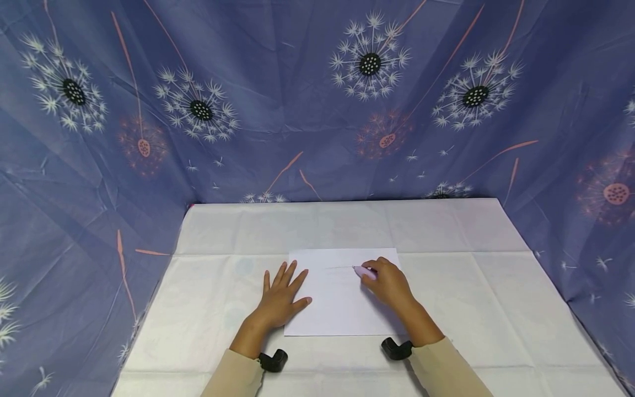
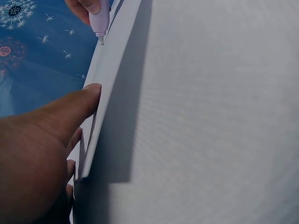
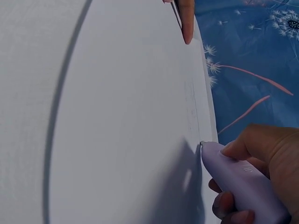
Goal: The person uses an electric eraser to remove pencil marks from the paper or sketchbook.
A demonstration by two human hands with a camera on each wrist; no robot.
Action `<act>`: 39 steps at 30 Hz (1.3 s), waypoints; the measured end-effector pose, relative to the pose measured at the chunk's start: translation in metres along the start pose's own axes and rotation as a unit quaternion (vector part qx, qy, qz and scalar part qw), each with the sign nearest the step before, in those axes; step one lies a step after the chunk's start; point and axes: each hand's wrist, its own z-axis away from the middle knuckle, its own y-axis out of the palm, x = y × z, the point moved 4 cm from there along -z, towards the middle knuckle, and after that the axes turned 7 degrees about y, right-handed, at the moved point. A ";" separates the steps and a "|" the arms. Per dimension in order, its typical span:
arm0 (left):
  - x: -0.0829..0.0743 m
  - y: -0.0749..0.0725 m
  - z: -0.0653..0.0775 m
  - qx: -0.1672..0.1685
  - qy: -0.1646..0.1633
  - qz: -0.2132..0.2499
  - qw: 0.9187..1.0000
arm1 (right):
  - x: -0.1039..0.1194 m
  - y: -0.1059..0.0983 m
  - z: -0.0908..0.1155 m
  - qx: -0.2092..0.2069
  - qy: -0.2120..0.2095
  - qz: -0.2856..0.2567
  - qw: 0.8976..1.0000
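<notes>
A white sheet of paper (image 1: 337, 314) lies on the table. My left hand (image 1: 279, 300) rests on its left edge, fingers spread and straight. My right hand (image 1: 391, 284) grips a thick lavender pen-shaped tool (image 3: 243, 179) with a small metal tip. In the right wrist view the tip touches the paper at the end of a thin line (image 3: 196, 112). Fainter marks show beside this line. The left wrist view has the lavender tool (image 2: 98, 21) beyond my left thumb (image 2: 91, 95). What kind of tool it is, I cannot tell.
A white cloth with fold creases covers the table (image 1: 198, 309). Behind it and at both sides hangs a blue curtain (image 1: 283, 99) with a dandelion print. Black wrist mounts (image 1: 274, 361) sit at both cuffs.
</notes>
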 end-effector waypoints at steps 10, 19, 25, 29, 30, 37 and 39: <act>-0.002 -0.002 0.000 0.002 0.001 0.002 1.000 | 0.002 0.002 0.000 0.003 0.000 -0.006 1.000; -0.001 -0.002 0.001 -0.001 0.002 0.008 1.000 | 0.003 0.000 0.003 0.008 -0.005 -0.006 1.000; -0.002 -0.002 0.001 -0.003 0.003 0.009 1.000 | 0.001 0.001 0.000 -0.002 -0.002 -0.007 1.000; -0.002 -0.002 0.001 -0.005 0.004 0.011 1.000 | 0.004 0.003 -0.001 0.000 -0.006 -0.012 1.000; -0.002 -0.002 0.001 -0.006 0.005 0.012 1.000 | 0.005 0.004 -0.001 0.000 -0.009 -0.013 1.000; -0.002 -0.002 0.002 -0.008 0.009 0.015 1.000 | 0.009 0.004 -0.002 0.002 -0.006 -0.009 1.000; -0.002 -0.003 0.002 -0.003 0.005 0.015 1.000 | 0.009 0.003 -0.001 -0.002 -0.003 -0.006 1.000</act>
